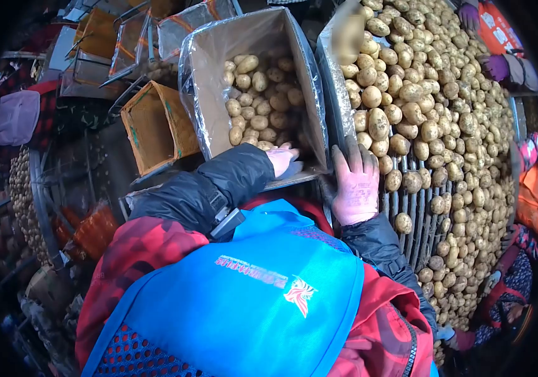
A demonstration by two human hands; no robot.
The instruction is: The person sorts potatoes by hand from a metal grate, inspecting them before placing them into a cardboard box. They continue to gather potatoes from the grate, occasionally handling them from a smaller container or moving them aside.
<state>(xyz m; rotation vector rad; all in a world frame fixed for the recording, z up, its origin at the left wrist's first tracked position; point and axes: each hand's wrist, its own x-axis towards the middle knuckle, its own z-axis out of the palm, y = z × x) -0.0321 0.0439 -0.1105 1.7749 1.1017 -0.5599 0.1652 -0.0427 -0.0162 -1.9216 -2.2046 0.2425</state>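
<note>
My left hand [283,159], in a pink glove with grey fingers, reaches over the near edge of a plastic-lined cardboard box [209,81]. Its fingers look stretched out and hold nothing that I can see; part of them is lost in shadow. Beside it, inside the box, lies a heap of potatoes [259,100]. My right hand [357,191], in a similar pink glove, lies flat with fingers apart on the metal edge of the roller table [407,217]. Loose potatoes [379,124] cover much of that table, close to the right fingertips.
An orange-brown crate [156,129] stands left of the box, with more crates [134,44] behind. Along the table's far side, other people's gloved hands [495,66] and sleeves [527,72] show. Another person [14,119] is at far left, near more potatoes [27,207].
</note>
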